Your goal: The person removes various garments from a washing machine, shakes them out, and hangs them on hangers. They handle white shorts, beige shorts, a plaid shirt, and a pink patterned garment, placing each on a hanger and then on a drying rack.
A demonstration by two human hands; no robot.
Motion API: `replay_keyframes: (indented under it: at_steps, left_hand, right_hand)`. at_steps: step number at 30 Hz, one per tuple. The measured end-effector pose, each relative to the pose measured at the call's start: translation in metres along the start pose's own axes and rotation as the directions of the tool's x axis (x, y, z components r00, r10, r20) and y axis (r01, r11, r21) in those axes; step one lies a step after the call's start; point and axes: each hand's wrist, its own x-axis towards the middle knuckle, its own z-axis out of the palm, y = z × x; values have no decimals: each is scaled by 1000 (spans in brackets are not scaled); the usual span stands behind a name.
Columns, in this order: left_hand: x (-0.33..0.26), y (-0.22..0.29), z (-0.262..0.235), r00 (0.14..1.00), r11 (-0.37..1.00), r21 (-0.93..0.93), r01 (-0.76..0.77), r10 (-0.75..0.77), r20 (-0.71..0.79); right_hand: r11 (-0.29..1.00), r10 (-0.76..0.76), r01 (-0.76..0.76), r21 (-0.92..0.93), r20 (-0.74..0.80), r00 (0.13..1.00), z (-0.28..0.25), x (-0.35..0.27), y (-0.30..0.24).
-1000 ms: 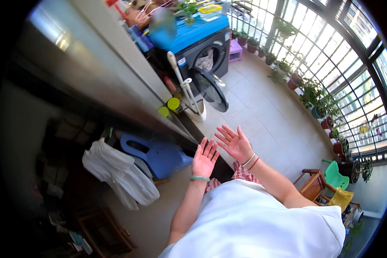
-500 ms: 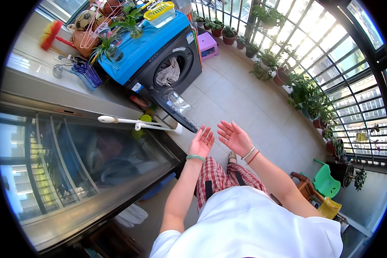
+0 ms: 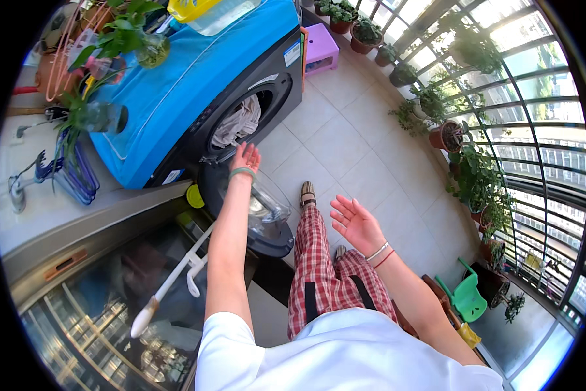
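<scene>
Your right hand (image 3: 353, 223) hangs open-palmed, fingers spread, beside the washing machine's swung-down door (image 3: 257, 218), while beyond it your left hand (image 3: 245, 157) reaches open toward grey laundry (image 3: 235, 127) in the washing machine (image 3: 195, 98) drum.

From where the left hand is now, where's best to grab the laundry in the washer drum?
Probably the grey laundry fold hanging at the drum's lower lip. Come straight in from the front through the open round door, where the left hand is; the bunched edge offers a pinch.

Sunlit balcony w/ pale tile floor (image 3: 345, 140), barred windows (image 3: 534, 124), potted plants (image 3: 462, 140).
</scene>
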Motion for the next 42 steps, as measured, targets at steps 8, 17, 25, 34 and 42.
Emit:
replay_keyframes:
  at_steps: [8,17,25,34,42]
  left_hand:
    - [177,64,4,898,956,-188,224,-277,-341]
    - [10,-3,19,957,926,271,-262,285,-49]
    - [-260,-116,36,750,545,661,-516,-85,656]
    - [-255,-147,17,871,933,-205,295,-174,460]
    - [-343,-188,53,699,551,445,-706,443,561]
  right_hand:
    - [996,71,-70,-48,16,997,34,163,-33]
    - [946,72,-111,-305,-135,988,58,221,-42]
    - [809,384,-344,-477,-15,923,85,195,-39]
    - [577,560,-259,-774,145,816,56,-58,-83]
    - [658,282,-96,-747,126,951,-37,-215,-136]
